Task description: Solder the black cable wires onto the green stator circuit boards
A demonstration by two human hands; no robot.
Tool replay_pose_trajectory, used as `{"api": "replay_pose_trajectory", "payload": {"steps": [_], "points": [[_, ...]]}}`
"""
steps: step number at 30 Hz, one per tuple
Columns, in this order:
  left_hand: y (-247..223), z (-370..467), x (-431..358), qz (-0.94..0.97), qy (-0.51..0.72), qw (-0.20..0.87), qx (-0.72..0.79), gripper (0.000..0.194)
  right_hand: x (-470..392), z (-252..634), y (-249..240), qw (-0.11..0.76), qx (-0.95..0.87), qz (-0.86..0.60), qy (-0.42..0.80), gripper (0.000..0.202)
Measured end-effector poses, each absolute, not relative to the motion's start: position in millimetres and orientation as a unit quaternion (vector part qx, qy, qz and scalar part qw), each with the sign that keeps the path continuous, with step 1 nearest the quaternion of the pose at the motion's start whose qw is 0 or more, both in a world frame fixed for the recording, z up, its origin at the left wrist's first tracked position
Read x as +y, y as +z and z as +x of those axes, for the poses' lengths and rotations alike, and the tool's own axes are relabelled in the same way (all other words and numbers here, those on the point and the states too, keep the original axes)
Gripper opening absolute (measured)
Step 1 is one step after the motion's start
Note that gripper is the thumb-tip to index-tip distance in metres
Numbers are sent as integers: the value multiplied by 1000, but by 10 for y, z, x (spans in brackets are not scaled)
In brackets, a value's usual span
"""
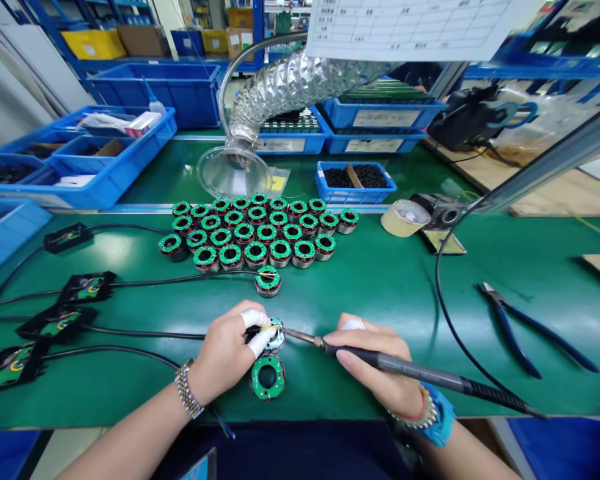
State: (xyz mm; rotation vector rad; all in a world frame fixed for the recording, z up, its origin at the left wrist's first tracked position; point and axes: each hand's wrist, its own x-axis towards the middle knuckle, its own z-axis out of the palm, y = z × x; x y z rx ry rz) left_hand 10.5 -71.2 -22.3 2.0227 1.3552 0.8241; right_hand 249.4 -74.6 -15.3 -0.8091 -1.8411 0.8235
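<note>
My left hand [233, 347], with white finger cots on thumb and forefinger, pinches the end of a black cable [150, 332] where its thin yellow wire meets a motor stator with a round circuit board [277, 339]. My right hand [377, 360] grips a soldering iron [410, 369] like a pen. The iron's tip touches or nearly touches that board, close to the wire. Just below sits another stator with a green board [269, 377]. Above my left hand stands a stator with a cable [268, 281] whose wires lie over its board. My fingers partly hide the held cable end.
Rows of stators [255, 233] stand behind. Black housings with cables [60, 322] lie at left. A fume extraction hood [237, 170] hangs over the back. At right are cutting pliers [510, 320], a tape roll [405, 217] and the iron's cord [443, 293]. Blue bins [355, 193] line the back.
</note>
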Motion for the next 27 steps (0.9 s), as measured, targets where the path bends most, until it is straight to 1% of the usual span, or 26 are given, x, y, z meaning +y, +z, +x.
{"api": "replay_pose_trajectory", "payload": {"steps": [16, 27], "points": [[-212, 127, -709, 759, 315, 264, 505, 8, -726, 2484, -133, 459, -755, -325, 338, 21], [-202, 128, -697, 762, 312, 260, 504, 7, -734, 2499, -106, 461, -770, -314, 309, 21]]}}
